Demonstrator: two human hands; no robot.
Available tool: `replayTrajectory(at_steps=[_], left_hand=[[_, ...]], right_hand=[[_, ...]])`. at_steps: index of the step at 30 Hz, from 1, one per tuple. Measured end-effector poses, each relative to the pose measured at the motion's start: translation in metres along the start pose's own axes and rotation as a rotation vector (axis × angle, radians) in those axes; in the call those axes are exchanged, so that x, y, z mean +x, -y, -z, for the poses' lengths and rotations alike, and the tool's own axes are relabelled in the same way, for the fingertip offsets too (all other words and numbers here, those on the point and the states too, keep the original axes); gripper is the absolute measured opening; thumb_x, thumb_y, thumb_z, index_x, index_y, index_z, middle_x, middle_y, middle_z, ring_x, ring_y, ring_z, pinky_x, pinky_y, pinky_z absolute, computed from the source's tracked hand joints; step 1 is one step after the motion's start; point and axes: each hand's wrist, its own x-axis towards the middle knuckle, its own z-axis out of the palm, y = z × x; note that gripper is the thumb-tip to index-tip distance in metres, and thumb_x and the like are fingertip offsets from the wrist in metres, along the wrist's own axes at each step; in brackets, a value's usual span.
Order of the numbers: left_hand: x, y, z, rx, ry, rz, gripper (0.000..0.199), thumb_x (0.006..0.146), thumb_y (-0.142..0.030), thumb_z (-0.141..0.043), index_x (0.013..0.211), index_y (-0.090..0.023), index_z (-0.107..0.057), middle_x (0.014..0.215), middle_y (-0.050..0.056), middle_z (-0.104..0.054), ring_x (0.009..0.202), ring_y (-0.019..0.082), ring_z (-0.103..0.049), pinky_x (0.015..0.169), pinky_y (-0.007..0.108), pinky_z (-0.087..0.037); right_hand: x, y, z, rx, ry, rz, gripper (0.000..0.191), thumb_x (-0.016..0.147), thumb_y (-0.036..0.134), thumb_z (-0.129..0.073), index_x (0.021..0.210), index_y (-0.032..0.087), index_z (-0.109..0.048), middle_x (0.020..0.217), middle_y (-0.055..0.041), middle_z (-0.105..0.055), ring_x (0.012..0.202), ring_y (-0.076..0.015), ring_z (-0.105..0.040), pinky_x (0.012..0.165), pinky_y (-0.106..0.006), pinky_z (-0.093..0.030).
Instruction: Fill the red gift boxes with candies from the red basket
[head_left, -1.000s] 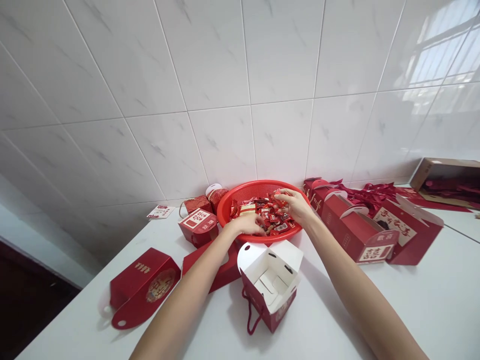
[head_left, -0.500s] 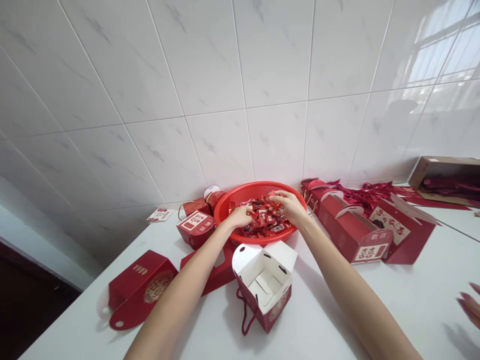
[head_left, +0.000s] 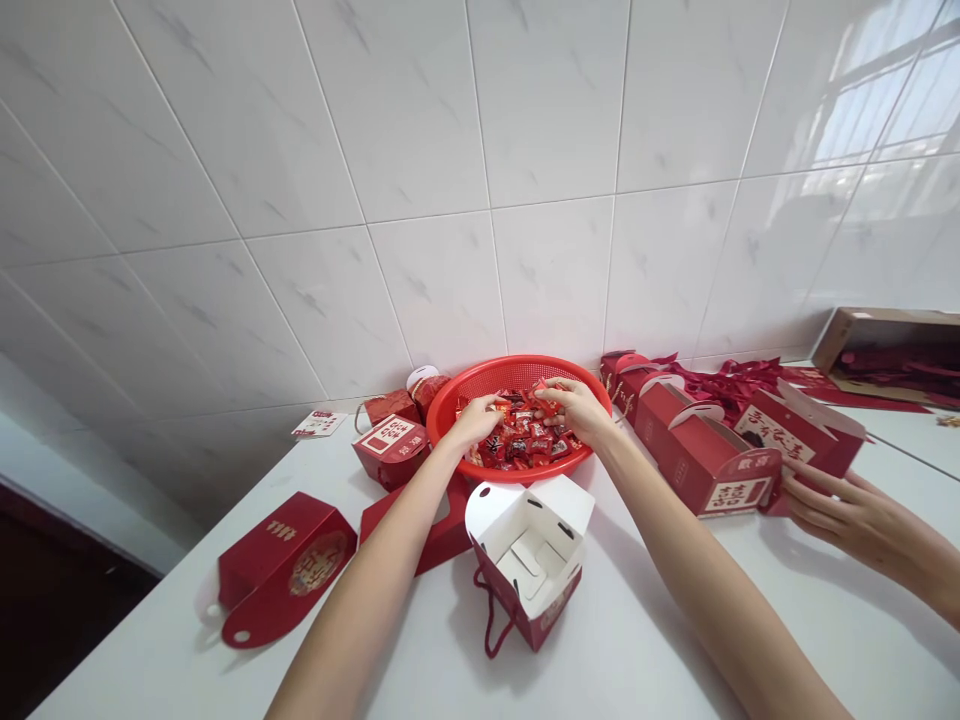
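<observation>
Co-worker's hand (head_left: 847, 515): reaching in from the right edge, where only fingertips were showing in the earlier frame, and now meeting the printed red box (head_left: 821, 435).
Right hand (head_left: 576, 408): pinching 1 crinkled, red-wrapped sweet (head_left: 547, 402) between thumb and fingers above the basket.
Left hand (head_left: 472, 425): hovering over the same heap, apart from the right hand, fingers curling; whether it is clasping anything, one cannot tell.
Basket (head_left: 480, 382): sitting near the glossy, grey-veined tile wall (head_left: 555, 260), its round red plastic mesh cradling a heap of shiny wrapped sweets (head_left: 525, 445).
Open box (head_left: 553, 610): standing upright just in front of the basket, showing smooth white paperboard inside, slotted flaps and a looping maroon cord (head_left: 490, 625).
Left-side carton (head_left: 277, 545): lying on the white table (head_left: 622, 650), its rounded, holed flap bearing 1 circular gold-toned print.
Ribbons (head_left: 720, 385): tangling in satiny maroon folds behind the right-side cartons (head_left: 686, 450).
</observation>
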Motion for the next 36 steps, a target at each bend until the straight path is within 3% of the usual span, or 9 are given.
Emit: replayTrajectory(at_steps=[5, 11, 14, 17, 25, 28, 31, 34, 36], left_hand=[[-0.006, -0.005, 0.002, 0.027, -0.041, 0.005, 0.054, 0.073, -0.005, -0.057, 0.126, -0.016, -0.063, 0.084, 0.002, -0.071, 0.067, 0.014, -0.062, 0.061, 0.022, -0.048], [-0.006, -0.003, 0.000, -0.040, -0.097, 0.030, 0.060, 0.070, -0.002, -0.064, 0.128, -0.015, -0.060, 0.123, 0.013, -0.068, 0.104, 0.020, -0.067, 0.080, 0.025, -0.053], [-0.004, -0.002, 0.000, -0.115, -0.089, -0.018, 0.042, 0.070, 0.000, -0.063, 0.110, -0.011, -0.068, 0.116, 0.014, -0.072, 0.105, 0.021, -0.067, 0.091, 0.029, -0.052], [-0.003, -0.003, 0.002, -0.274, -0.072, -0.098, 0.028, 0.073, -0.005, -0.062, 0.099, -0.012, -0.070, 0.104, 0.011, -0.075, 0.097, 0.019, -0.070, 0.090, 0.032, -0.054], [-0.035, -0.025, 0.015, -0.503, -0.193, -0.143, 0.028, 0.069, -0.023, -0.070, 0.097, -0.017, -0.070, 0.102, 0.006, -0.075, 0.098, 0.021, -0.069, 0.080, 0.030, -0.057], [-0.062, -0.033, 0.021, -0.472, -0.119, -0.192, 0.034, 0.069, -0.031, -0.073, 0.099, -0.017, -0.070, 0.100, 0.006, -0.075, 0.094, 0.021, -0.069, 0.077, 0.030, -0.057], [-0.091, -0.039, 0.027, -0.375, 0.068, -0.248, 0.036, 0.070, -0.034, -0.075, 0.101, -0.016, -0.072, 0.103, 0.007, -0.074, 0.094, 0.023, -0.070, 0.079, 0.032, -0.057], [-0.113, -0.041, 0.033, -0.239, 0.236, -0.257, 0.035, 0.075, -0.035, -0.073, 0.104, -0.017, -0.073, 0.107, 0.008, -0.074, 0.094, 0.024, -0.070, 0.081, 0.034, -0.057], [-0.122, -0.040, 0.038, -0.181, 0.261, -0.255, 0.033, 0.078, -0.035, -0.071, 0.106, -0.017, -0.073, 0.107, 0.008, -0.075, 0.095, 0.024, -0.071, 0.083, 0.034, -0.056]], right_hand=[[0.000, -0.001, 0.000, 0.000, 0.013, 0.005, 0.027, 0.055, 0.024, -0.083, 0.071, 0.020, -0.063, 0.074, -0.0007, -0.069, 0.056, -0.0135, -0.065, 0.048, -0.022, -0.050], [0.000, -0.001, 0.001, 0.024, 0.036, -0.012, 0.029, 0.052, 0.025, -0.084, 0.071, 0.020, -0.064, 0.069, 0.0000, -0.067, 0.060, -0.0145, -0.065, 0.053, -0.024, -0.054], [0.000, -0.001, 0.001, 0.048, 0.055, -0.016, 0.028, 0.052, 0.025, -0.084, 0.072, 0.019, -0.064, 0.071, 0.0008, -0.067, 0.063, -0.0142, -0.065, 0.056, -0.025, -0.054], [0.001, -0.001, 0.002, 0.066, 0.081, -0.014, 0.030, 0.052, 0.025, -0.085, 0.072, 0.019, -0.063, 0.073, 0.0016, -0.066, 0.064, -0.0137, -0.064, 0.057, -0.026, -0.054], [-0.016, 0.028, -0.001, -0.079, 0.217, 0.010, 0.035, 0.055, 0.035, -0.086, 0.076, 0.019, -0.064, 0.068, 0.0030, -0.063, 0.057, -0.0114, -0.060, 0.044, -0.020, -0.041], [-0.036, 0.049, -0.004, -0.198, 0.337, 0.087, 0.031, 0.064, 0.040, -0.082, 0.080, 0.019, -0.065, 0.063, 0.0033, -0.060, 0.053, -0.0107, -0.055, 0.042, -0.020, -0.039], [-0.057, 0.067, -0.007, -0.402, 0.463, 0.132, 0.027, 0.072, 0.041, -0.077, 0.084, 0.018, -0.069, 0.061, 0.0034, -0.059, 0.049, -0.0090, -0.051, 0.043, -0.020, -0.038], [-0.073, 0.076, -0.012, -0.618, 0.625, 0.183, 0.025, 0.074, 0.040, -0.076, 0.087, 0.018, -0.073, 0.063, 0.0028, -0.061, 0.052, -0.0095, -0.052, 0.047, -0.021, -0.041], [-0.079, 0.076, -0.018, -0.730, 0.739, 0.219, 0.023, 0.078, 0.037, -0.073, 0.090, 0.018, -0.074, 0.067, 0.0015, -0.064, 0.055, -0.0102, -0.055, 0.049, -0.020, -0.043]])
